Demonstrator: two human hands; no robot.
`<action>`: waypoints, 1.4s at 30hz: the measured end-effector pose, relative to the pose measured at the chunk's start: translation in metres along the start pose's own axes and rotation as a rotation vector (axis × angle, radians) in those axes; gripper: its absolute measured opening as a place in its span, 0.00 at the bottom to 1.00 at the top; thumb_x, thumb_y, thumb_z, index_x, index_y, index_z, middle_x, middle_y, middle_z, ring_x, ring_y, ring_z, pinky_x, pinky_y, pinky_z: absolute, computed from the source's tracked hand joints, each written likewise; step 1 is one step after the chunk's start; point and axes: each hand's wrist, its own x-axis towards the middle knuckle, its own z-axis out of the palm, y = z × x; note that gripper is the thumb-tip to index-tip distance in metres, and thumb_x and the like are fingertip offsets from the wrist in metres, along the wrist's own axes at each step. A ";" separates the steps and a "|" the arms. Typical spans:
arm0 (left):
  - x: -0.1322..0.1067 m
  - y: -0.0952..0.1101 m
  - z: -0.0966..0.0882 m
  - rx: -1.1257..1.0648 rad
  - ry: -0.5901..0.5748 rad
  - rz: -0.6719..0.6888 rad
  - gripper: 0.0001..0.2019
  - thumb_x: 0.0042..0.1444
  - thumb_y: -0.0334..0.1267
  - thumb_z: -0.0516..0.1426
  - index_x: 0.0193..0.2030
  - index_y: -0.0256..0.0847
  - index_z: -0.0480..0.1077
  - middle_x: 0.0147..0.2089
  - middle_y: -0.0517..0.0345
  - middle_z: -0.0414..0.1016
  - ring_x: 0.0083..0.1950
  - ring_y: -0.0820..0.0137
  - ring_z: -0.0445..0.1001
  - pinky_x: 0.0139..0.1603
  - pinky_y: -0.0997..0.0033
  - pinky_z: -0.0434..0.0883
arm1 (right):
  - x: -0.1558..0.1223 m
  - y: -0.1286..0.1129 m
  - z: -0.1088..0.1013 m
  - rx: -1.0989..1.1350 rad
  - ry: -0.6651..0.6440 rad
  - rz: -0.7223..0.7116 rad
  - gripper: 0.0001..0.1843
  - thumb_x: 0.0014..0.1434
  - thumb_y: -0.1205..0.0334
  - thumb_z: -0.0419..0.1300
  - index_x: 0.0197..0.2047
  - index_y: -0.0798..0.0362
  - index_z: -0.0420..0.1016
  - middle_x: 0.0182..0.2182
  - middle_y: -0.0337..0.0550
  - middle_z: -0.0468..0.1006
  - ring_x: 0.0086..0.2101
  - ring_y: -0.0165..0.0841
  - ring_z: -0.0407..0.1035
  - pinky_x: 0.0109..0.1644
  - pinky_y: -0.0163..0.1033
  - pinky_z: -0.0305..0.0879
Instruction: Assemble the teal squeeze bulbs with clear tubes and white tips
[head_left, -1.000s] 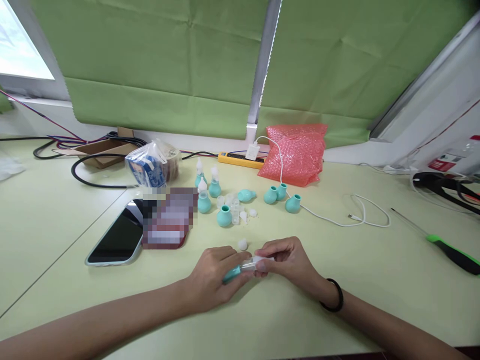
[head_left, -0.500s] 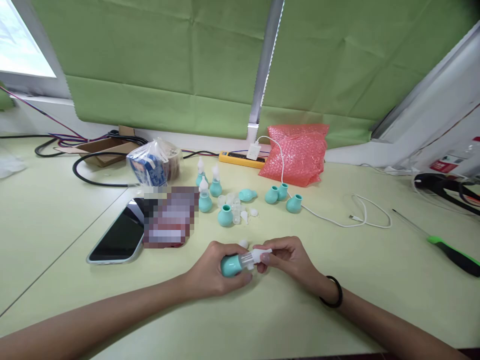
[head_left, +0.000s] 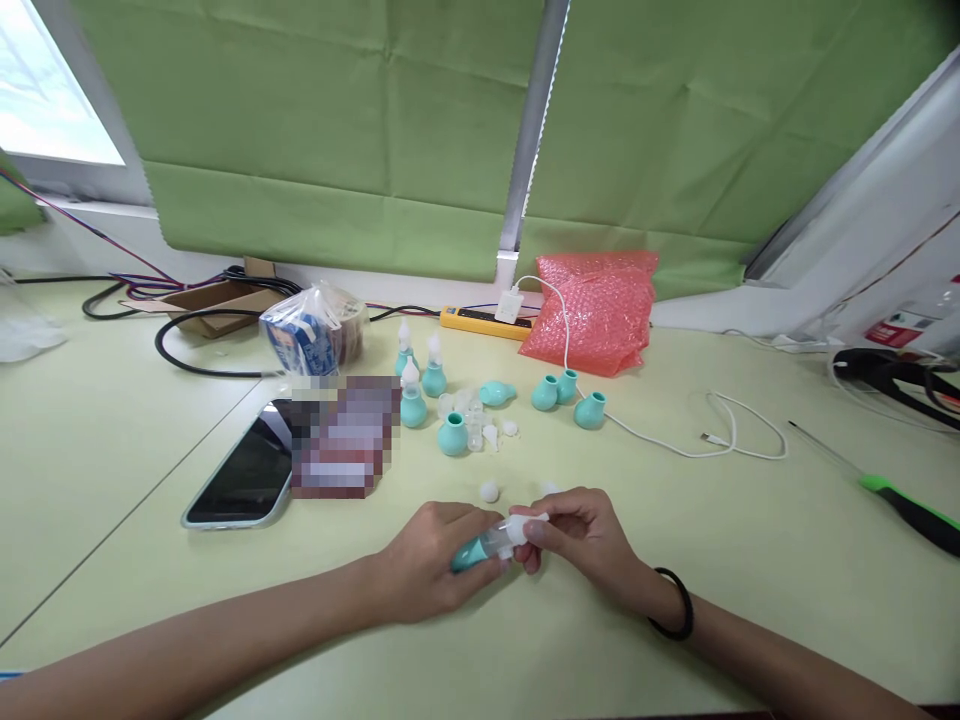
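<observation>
My left hand [head_left: 435,562] wraps round the teal bulb [head_left: 469,555] of a nasal aspirator, its fingers covering much of it. From the bulb a clear tube [head_left: 496,540] points right and slightly up, with a white nozzle tip [head_left: 523,527] on its end. Thumb and fingers of my right hand [head_left: 581,535] pinch that tip. Just beyond the hands lie a small white piece [head_left: 489,491] and another white piece [head_left: 550,488], the latter partly behind my right fingers. Farther back, an open teal bulb [head_left: 453,434] stands beside several clear tubes [head_left: 474,425] and small white tips [head_left: 491,436].
Assembled aspirators [head_left: 412,400] stand behind the phone [head_left: 244,475]. More teal bulbs [head_left: 590,410] sit to the right, before a pink bubble-wrap bag [head_left: 596,310]. A white cable [head_left: 675,450], a screwdriver [head_left: 907,510], a yellow power strip [head_left: 480,322] and a bagged tape roll [head_left: 315,330] also lie around.
Both hands sit slightly lower with the aspirator, and my left fingers cover more of its bulb. The white pieces beyond the hands show more. My right hand still pinches the tip.
</observation>
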 end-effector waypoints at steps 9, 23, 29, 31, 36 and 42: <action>-0.001 0.002 -0.003 0.034 0.156 0.137 0.21 0.52 0.35 0.51 0.53 0.35 0.54 0.40 0.47 0.69 0.39 0.65 0.67 0.39 0.65 0.67 | -0.001 -0.004 -0.006 -0.202 0.144 -0.206 0.08 0.52 0.63 0.56 0.27 0.56 0.75 0.20 0.40 0.73 0.19 0.27 0.66 0.22 0.31 0.64; 0.000 -0.003 0.005 0.298 -0.066 -0.140 0.23 0.50 0.31 0.49 0.55 0.42 0.56 0.60 0.46 0.49 0.58 0.54 0.52 0.51 0.51 0.61 | 0.025 -0.018 -0.068 -0.773 0.874 -0.605 0.03 0.47 0.65 0.60 0.25 0.55 0.72 0.16 0.33 0.61 0.19 0.24 0.54 0.23 0.33 0.54; 0.001 -0.004 0.005 0.282 -0.069 -0.146 0.24 0.49 0.31 0.50 0.56 0.40 0.55 0.55 0.46 0.59 0.55 0.56 0.55 0.51 0.52 0.62 | 0.031 -0.010 -0.079 -0.690 0.793 -0.405 0.09 0.49 0.59 0.58 0.27 0.56 0.73 0.19 0.36 0.64 0.21 0.26 0.57 0.24 0.33 0.55; 0.001 -0.004 0.005 0.268 -0.059 -0.145 0.24 0.49 0.31 0.50 0.55 0.38 0.56 0.53 0.46 0.61 0.54 0.58 0.56 0.51 0.53 0.62 | 0.031 -0.008 -0.082 -0.632 0.759 -0.357 0.10 0.50 0.57 0.57 0.27 0.56 0.73 0.21 0.38 0.67 0.22 0.27 0.59 0.25 0.33 0.56; 0.001 -0.002 0.004 0.242 -0.041 -0.154 0.22 0.48 0.29 0.50 0.53 0.36 0.58 0.51 0.47 0.63 0.52 0.59 0.57 0.50 0.55 0.63 | 0.032 -0.004 -0.084 -0.591 0.755 -0.383 0.09 0.49 0.59 0.58 0.30 0.56 0.72 0.23 0.38 0.66 0.23 0.27 0.58 0.26 0.34 0.56; 0.000 -0.002 0.004 0.242 -0.010 -0.156 0.22 0.48 0.30 0.50 0.53 0.36 0.58 0.52 0.49 0.64 0.52 0.60 0.58 0.50 0.56 0.64 | 0.032 -0.004 -0.082 -0.628 0.951 -0.638 0.11 0.48 0.62 0.58 0.37 0.53 0.67 0.28 0.37 0.59 0.25 0.27 0.56 0.27 0.35 0.57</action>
